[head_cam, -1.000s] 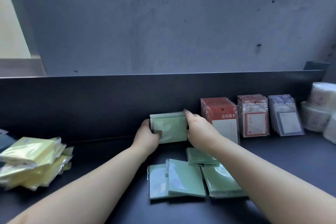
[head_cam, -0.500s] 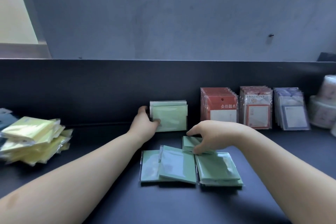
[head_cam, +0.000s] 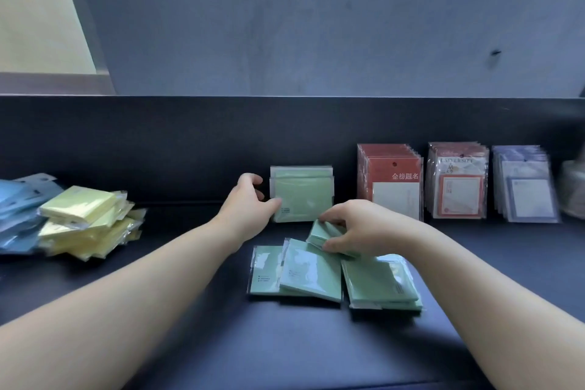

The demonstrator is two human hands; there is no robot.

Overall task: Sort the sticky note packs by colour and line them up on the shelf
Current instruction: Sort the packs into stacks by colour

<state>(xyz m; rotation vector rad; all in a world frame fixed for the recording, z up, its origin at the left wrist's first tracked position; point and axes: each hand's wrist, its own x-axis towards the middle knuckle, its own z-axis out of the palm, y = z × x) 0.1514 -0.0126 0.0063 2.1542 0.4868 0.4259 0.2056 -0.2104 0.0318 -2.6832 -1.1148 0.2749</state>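
A few green packs (head_cam: 302, 196) stand upright against the dark back panel. My left hand (head_cam: 250, 203) grips their left edge, thumb on the front face. My right hand (head_cam: 357, 225) pinches a small green pack (head_cam: 321, 233) and lifts its near end off the shelf. Several more green packs (head_cam: 311, 272) lie flat and overlapping on the dark shelf (head_cam: 316, 345) in front of me. A heap of yellow packs (head_cam: 85, 222) sits at the left, with blue packs (head_cam: 19, 199) behind it at the frame's edge.
To the right of the green row stand three lined-up stacks: red packs (head_cam: 391, 180), red-and-white packs (head_cam: 457, 184) and lilac packs (head_cam: 524, 187). Pale rolls (head_cam: 574, 187) sit at the far right edge. A grey concrete wall rises behind the panel.
My right hand left the standing green packs, came down to the flat pile and took hold of a small green pack. My left hand stays on the standing packs.
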